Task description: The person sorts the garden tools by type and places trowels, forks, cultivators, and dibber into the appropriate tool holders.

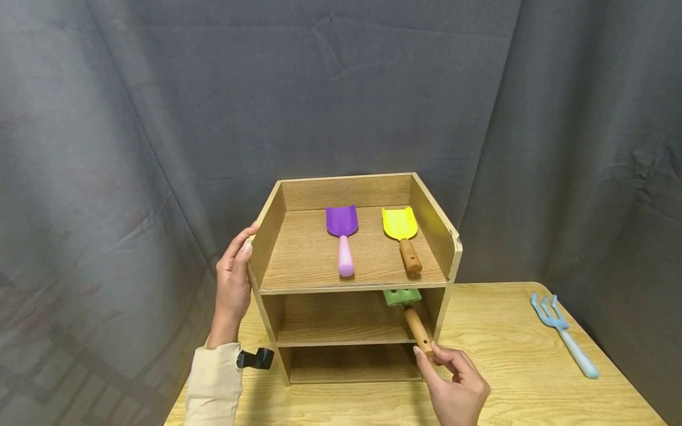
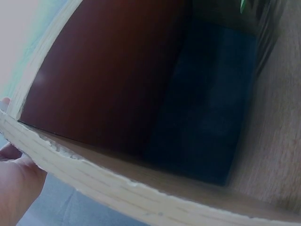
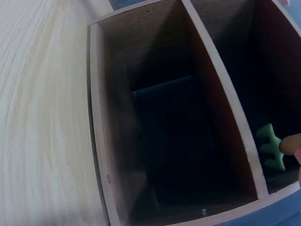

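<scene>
My right hand pinches the end of the wooden handle of a small green hand rake between thumb and fingertips. The rake's green head reaches into the middle compartment of a wooden shelf, near its right wall. At the shelf's upper left, my left hand grips the front edge of the side panel, mostly on its outer side. Part of that hand shows beyond the panel in the left wrist view. A purple shovel with a pink handle and a yellow shovel with a wooden handle lie on the top shelf.
A light blue hand fork lies on the wooden table to the right. The shelf's bottom compartment faces me below the rake. Grey curtains hang behind and on both sides.
</scene>
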Demonstrator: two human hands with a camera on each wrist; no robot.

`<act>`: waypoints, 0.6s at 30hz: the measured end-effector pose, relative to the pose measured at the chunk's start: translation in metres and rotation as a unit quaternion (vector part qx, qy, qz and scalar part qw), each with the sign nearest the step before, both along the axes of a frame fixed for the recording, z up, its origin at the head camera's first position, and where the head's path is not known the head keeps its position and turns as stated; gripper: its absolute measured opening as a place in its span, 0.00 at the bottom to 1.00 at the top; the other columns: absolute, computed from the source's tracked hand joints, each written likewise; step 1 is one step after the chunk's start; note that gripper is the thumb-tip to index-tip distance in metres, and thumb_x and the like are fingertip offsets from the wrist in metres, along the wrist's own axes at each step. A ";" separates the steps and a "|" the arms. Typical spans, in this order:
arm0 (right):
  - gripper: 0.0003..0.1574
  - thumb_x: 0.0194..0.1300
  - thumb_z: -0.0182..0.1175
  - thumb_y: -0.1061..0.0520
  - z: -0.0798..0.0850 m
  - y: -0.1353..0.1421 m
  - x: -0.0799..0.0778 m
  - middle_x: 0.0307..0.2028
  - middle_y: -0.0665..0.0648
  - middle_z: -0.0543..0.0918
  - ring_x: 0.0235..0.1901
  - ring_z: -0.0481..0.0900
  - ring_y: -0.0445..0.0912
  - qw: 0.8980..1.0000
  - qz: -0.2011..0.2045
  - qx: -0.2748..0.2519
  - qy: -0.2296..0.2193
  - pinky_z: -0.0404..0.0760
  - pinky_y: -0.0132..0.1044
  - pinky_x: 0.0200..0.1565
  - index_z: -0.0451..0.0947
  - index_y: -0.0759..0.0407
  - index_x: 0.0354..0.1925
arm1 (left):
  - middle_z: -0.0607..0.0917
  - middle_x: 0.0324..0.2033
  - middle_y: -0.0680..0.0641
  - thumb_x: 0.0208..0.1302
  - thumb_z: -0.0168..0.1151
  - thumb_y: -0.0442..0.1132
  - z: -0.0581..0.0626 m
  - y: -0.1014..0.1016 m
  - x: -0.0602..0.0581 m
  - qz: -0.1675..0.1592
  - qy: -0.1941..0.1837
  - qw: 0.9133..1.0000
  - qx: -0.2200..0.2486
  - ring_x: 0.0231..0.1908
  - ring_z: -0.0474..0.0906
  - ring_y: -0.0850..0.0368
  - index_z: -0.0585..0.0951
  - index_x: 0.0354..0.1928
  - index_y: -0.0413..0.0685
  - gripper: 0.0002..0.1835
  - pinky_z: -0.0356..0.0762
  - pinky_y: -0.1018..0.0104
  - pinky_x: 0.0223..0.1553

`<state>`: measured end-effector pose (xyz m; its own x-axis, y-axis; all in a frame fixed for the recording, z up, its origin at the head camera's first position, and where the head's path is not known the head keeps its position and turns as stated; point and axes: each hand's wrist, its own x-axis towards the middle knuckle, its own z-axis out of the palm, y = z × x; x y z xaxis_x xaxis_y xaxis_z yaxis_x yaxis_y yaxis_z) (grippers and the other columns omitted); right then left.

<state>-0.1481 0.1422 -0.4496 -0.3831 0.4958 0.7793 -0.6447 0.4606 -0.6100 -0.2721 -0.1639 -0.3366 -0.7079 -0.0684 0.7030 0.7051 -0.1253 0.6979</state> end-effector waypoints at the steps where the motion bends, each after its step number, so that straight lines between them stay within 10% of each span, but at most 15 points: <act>1: 0.19 0.27 0.70 0.87 -0.001 0.000 -0.001 0.23 0.70 0.81 0.26 0.80 0.35 1.000 -0.007 0.005 -0.004 0.78 0.22 0.31 0.80 0.77 0.23 | 0.73 0.62 0.41 0.74 0.45 0.36 0.000 0.000 0.000 0.000 0.000 1.000 0.000 0.55 0.71 0.52 0.74 0.61 0.34 0.19 0.72 0.65 0.50; 18: 0.18 0.27 0.75 0.81 -0.014 -0.008 -0.025 0.22 0.62 0.83 0.22 0.82 0.41 0.996 -0.063 0.055 -0.014 0.77 0.21 0.30 0.79 0.71 0.19 | 0.75 0.60 0.42 0.74 0.46 0.35 0.000 0.002 -0.002 -0.006 0.017 1.000 0.008 0.55 0.71 0.52 0.74 0.60 0.33 0.18 0.71 0.66 0.51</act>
<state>-0.1732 0.1337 -0.4633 -0.3454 0.4526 0.8221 -0.5616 0.6021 -0.5675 -0.2736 -0.1619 -0.3367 -0.6838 -0.0713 0.7262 0.7275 -0.1445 0.6707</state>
